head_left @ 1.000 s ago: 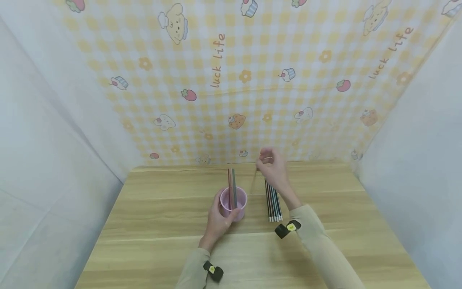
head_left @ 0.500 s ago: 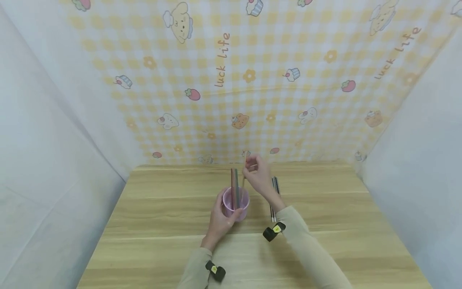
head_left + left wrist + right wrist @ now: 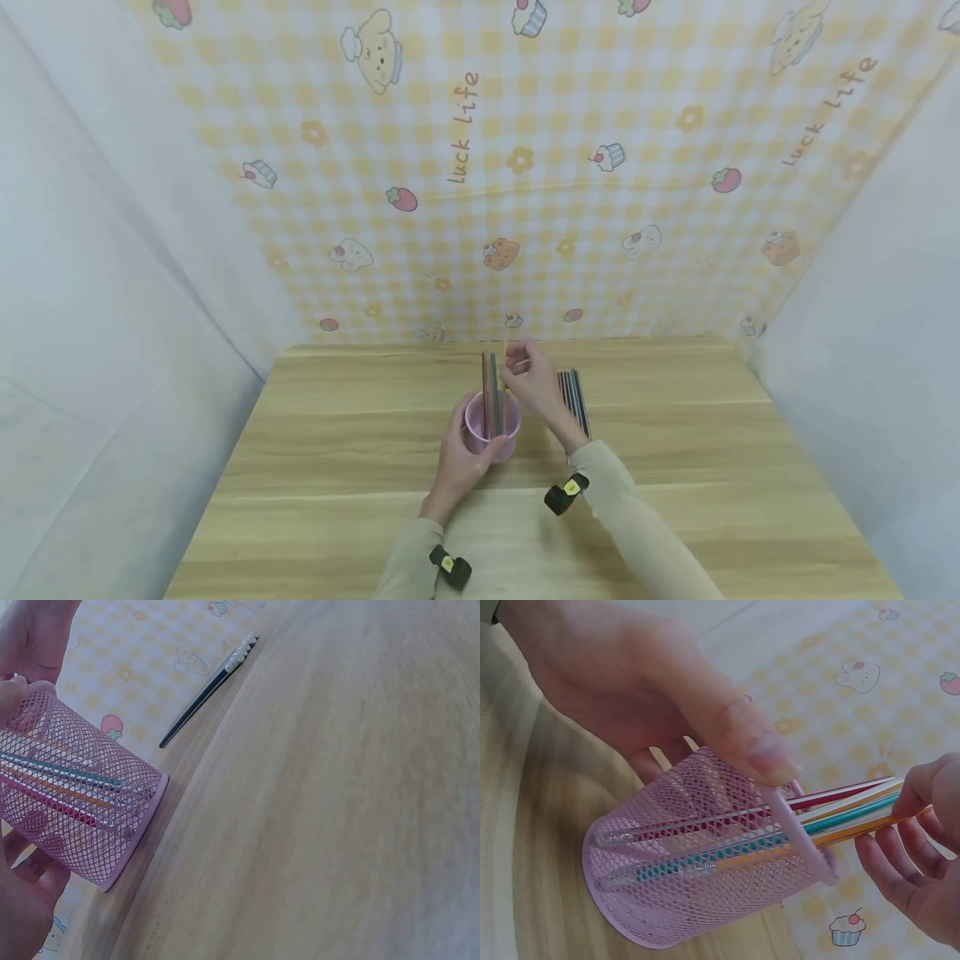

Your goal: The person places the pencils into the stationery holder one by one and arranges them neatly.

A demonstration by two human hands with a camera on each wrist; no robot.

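While left hand (image 3: 461, 461) grips pink mesh round cup (image 3: 709, 889), likely steadying it, right hand (image 3: 536, 385) pinches slim orange pencil (image 3: 853, 831).

You face a yellow-and-white checked cloth (image 3: 555, 196) at twelve o'clock, printed with cupcakes, strawberries, flowers and "luck life". A white left panel (image 3: 97, 267) stands at your nine o'clock, a white right panel (image 3: 885, 275) at three, and a wood-grain tabletop (image 3: 337, 467) spreads toward six.

The table (image 3: 322, 450) offers passage at left, but pencils (image 3: 574, 400) obstruct the cup (image 3: 705, 851)'s right
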